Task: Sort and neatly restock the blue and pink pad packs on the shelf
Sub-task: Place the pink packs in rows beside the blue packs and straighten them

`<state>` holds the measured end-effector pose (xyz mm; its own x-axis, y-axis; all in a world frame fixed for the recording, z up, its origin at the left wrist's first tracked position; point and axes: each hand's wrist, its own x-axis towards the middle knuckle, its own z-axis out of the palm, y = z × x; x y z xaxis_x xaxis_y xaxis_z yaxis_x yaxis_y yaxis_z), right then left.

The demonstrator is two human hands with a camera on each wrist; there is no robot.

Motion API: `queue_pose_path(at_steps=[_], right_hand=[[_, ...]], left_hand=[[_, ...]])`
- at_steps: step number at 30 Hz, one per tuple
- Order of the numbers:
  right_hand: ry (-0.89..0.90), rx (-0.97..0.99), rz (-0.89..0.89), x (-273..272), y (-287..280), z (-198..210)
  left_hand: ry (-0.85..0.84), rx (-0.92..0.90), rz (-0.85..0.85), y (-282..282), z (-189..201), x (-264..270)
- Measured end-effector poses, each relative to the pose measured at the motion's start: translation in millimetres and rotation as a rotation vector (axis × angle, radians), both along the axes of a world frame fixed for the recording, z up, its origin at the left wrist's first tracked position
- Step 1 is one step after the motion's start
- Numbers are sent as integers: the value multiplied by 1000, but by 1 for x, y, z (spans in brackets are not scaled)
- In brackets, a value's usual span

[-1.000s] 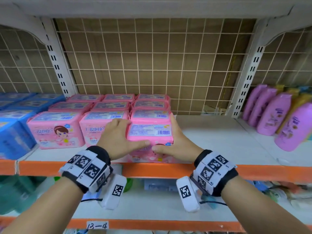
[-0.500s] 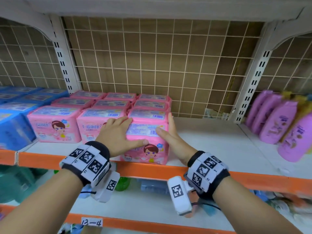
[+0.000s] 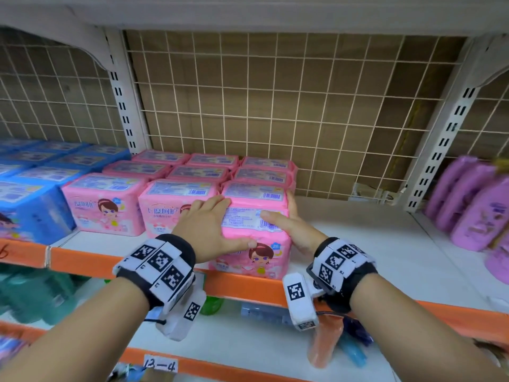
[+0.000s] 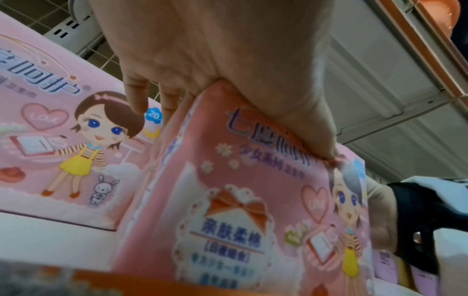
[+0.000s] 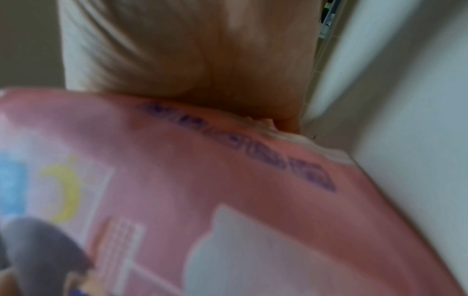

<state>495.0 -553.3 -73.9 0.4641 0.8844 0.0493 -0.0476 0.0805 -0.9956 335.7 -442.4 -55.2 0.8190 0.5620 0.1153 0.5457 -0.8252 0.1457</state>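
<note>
A pink pad pack [image 3: 256,255] stands at the front of the white shelf [image 3: 358,244], right behind its orange edge, in front of the right-hand column of pink packs [image 3: 259,177]. My left hand [image 3: 209,224] holds its top left corner, thumb across the front, fingers over the top. My right hand [image 3: 289,227] holds its right side with the thumb on the top label. The left wrist view shows the left hand [image 4: 215,50] on the pack [image 4: 240,200] beside a neighbouring pink pack [image 4: 63,140]. Blurred, the right wrist view shows the right hand [image 5: 190,50] on the pack [image 5: 228,200]. Blue packs [image 3: 33,188] fill the left.
Purple bottles [image 3: 473,205] lie on the shelf at the far right, past a white upright [image 3: 440,139]. A wire grid [image 3: 303,106] closes the back. Bare white shelf runs between the pink packs and the upright. A lower shelf holds mixed goods.
The pink pack has been pushed back from the shelf edge toward the row behind it. My right thumb has shifted from the pack's front to its top.
</note>
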Motion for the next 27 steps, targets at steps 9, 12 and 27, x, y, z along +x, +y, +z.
queue_pose_path(at_steps=[9,12,27], right_hand=[[-352,-193,78,33,-16,30],[-483,-425,-56,62,-8,58],[-489,-615,46,108,49,30]], left_hand=[[19,-50,-40,-7,8,-5],[16,83,-25,-6,20,9],[107,-129,-5,0,17,66]])
